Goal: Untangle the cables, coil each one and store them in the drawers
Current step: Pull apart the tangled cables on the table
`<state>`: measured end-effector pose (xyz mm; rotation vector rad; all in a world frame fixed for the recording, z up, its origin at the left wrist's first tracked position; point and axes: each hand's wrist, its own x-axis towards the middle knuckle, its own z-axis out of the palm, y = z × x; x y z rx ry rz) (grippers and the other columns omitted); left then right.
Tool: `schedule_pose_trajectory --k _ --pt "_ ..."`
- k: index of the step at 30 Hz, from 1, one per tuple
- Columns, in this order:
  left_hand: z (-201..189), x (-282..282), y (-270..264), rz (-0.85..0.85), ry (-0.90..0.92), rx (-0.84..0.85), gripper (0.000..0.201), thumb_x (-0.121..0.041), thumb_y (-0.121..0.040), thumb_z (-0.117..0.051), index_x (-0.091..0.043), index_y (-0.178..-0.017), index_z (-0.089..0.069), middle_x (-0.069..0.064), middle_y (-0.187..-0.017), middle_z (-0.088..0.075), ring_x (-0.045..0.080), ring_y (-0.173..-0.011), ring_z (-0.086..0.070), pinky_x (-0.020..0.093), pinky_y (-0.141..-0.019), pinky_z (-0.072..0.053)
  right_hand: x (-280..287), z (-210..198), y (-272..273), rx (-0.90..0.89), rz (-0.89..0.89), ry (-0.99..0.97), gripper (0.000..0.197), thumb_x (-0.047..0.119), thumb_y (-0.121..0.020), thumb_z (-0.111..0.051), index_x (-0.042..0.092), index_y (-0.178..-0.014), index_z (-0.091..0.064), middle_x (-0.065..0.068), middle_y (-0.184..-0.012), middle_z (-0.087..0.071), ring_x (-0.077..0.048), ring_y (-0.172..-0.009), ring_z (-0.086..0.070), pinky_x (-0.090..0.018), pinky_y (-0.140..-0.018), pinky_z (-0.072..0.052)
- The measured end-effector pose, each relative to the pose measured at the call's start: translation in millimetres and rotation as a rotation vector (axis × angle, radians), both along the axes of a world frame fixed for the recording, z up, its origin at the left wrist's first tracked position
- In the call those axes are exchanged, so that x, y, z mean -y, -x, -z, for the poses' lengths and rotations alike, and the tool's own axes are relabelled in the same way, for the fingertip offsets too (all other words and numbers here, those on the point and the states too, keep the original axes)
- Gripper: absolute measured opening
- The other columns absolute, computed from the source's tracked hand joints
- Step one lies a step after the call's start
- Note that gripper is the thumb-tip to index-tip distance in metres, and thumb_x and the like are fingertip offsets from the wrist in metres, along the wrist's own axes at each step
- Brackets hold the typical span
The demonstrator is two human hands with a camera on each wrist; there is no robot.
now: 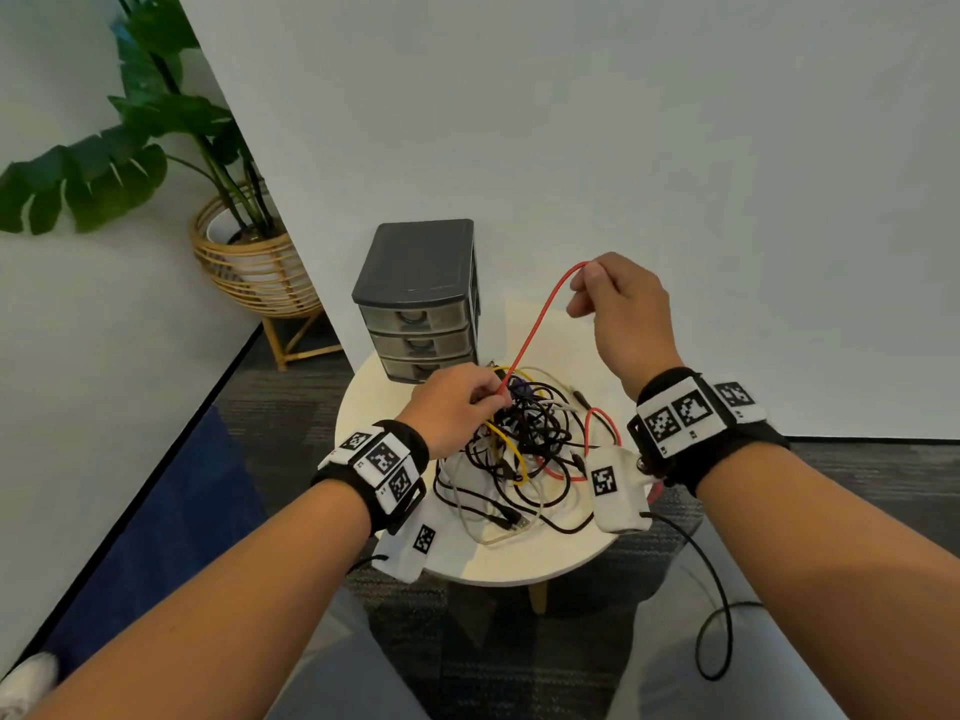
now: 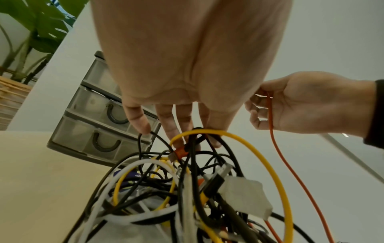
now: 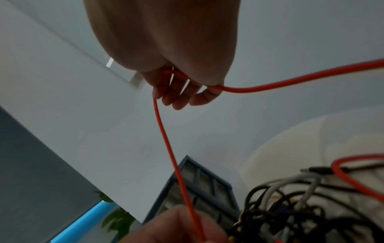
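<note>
A tangle of black, white, yellow and red cables [image 1: 524, 449] lies on a small round white table [image 1: 493, 563]. My right hand [image 1: 618, 304] is raised above it and pinches the red cable [image 1: 535, 324], which runs taut down to my left hand [image 1: 457, 407]. The left hand pinches the red cable's plug end [image 2: 180, 152] at the top of the pile. In the right wrist view the red cable [image 3: 166, 139] passes through my curled fingers [image 3: 178, 95]. A grey drawer unit [image 1: 421, 304] with three closed translucent drawers stands behind the pile.
A white wall stands right behind the table. A potted plant in a wicker basket [image 1: 249, 262] is on the floor at the left. A black wire [image 1: 717, 615] hangs from my right wrist camera. Grey carpet lies below.
</note>
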<state>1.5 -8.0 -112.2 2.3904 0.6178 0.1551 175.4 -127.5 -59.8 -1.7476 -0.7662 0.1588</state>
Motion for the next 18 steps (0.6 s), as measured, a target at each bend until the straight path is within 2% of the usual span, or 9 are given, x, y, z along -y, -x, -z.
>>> schedule_pose_trajectory --k 4,7,9,10,11,12,13,15,18 --pt "0.8 0.6 -1.9 0.013 0.033 -0.024 0.01 -0.031 -0.101 -0.058 -0.033 -0.097 -0.067 -0.017 -0.101 -0.069 0.009 -0.103 -0.063 0.051 -0.099 -0.048 -2.6 -5.6 7.5 -0.328 -0.047 -0.224 0.029 0.018 -0.098 -0.047 0.021 -0.072 -0.058 0.004 -0.09 -0.069 -0.016 -0.093 -0.062 -0.035 -0.08 -0.044" --pt "-0.9 1.7 -4.4 -0.025 -0.012 -0.043 0.017 -0.032 -0.105 -0.05 -0.032 -0.098 -0.066 -0.021 -0.099 -0.069 0.008 -0.104 -0.062 0.053 -0.104 -0.041 -0.2 -14.6 11.9 -0.698 -0.337 -0.387 0.028 0.022 -0.099 -0.045 0.022 -0.071 -0.048 0.0 -0.118 -0.074 -0.019 -0.12 -0.063 -0.043 -0.094 -0.042" --pt "-1.7 2.6 -6.4 -0.042 -0.038 -0.027 0.019 -0.032 -0.105 -0.049 -0.032 -0.097 -0.066 -0.024 -0.093 -0.068 0.007 -0.103 -0.061 0.05 -0.104 -0.038 0.7 -20.0 16.7 -0.899 -0.513 -0.429 0.032 0.027 -0.105 -0.04 0.021 -0.073 -0.043 -0.011 -0.117 -0.074 -0.025 -0.119 -0.067 -0.047 -0.102 -0.044" --pt "-2.6 3.7 -6.8 -0.039 -0.049 -0.026 0.018 -0.032 -0.105 -0.05 -0.032 -0.097 -0.067 -0.026 -0.09 -0.066 0.006 -0.102 -0.06 0.047 -0.104 -0.036 -0.1 -21.4 20.0 -0.965 -0.545 -0.425 0.034 0.028 -0.106 -0.039 0.02 -0.074 -0.044 -0.012 -0.103 -0.075 -0.027 -0.106 -0.071 -0.049 -0.101 -0.047" --pt "-3.2 4.9 -7.2 -0.028 -0.063 -0.033 0.017 -0.031 -0.105 -0.052 -0.033 -0.097 -0.067 -0.027 -0.09 -0.064 0.007 -0.103 -0.059 0.045 -0.102 -0.035 -1.5 -22.3 22.2 -1.014 -0.547 -0.41 0.034 0.028 -0.107 -0.039 0.019 -0.075 -0.046 -0.009 -0.085 -0.07 -0.025 -0.085 -0.072 -0.047 -0.093 -0.053" --pt "-2.9 5.5 -6.9 -0.018 -0.079 -0.049 0.014 -0.03 -0.104 -0.054 -0.033 -0.099 -0.067 -0.027 -0.093 -0.064 0.008 -0.106 -0.058 0.043 -0.1 -0.034 -3.0 -23.7 23.8 -1.058 -0.535 -0.402 0.034 0.028 -0.107 -0.04 0.019 -0.075 -0.047 -0.004 -0.071 -0.057 -0.019 -0.062 -0.061 -0.04 -0.079 -0.058" --pt "-2.6 5.3 -5.5 -0.007 -0.087 -0.07 0.011 -0.029 -0.102 -0.057 -0.033 -0.101 -0.068 -0.025 -0.097 -0.065 0.009 -0.108 -0.059 0.041 -0.099 -0.034 -3.7 -25.6 23.6 -1.108 -0.516 -0.414 0.033 0.027 -0.106 -0.041 0.019 -0.075 -0.047 0.001 -0.063 -0.044 -0.013 -0.049 -0.044 -0.029 -0.061 -0.054" --pt "2.2 1.1 -1.0 0.014 -0.043 -0.084 0.009 -0.025 -0.099 -0.063 -0.032 -0.102 -0.068 -0.022 -0.104 -0.069 0.01 -0.108 -0.061 0.041 -0.101 -0.04 -3.0 -31.4 17.3 -1.208 -0.477 -0.505 0.033 0.029 -0.107 -0.04 0.019 -0.075 -0.046 0.006 -0.056 -0.028 -0.008 -0.04 -0.022 -0.019 -0.039 -0.03" --pt "4.3 -1.7 6.6 0.011 0.0 -0.071 0.009 -0.026 -0.094 -0.068 -0.032 -0.1 -0.07 -0.017 -0.102 -0.069 0.011 -0.099 -0.062 0.044 -0.095 -0.051 3.8 -44.4 4.9 -1.061 -0.367 -0.482 0.028 0.037 -0.106 -0.045 0.02 -0.084 -0.05 0.007 -0.052 -0.023 -0.007 -0.039 -0.016 -0.02 -0.034 -0.016"
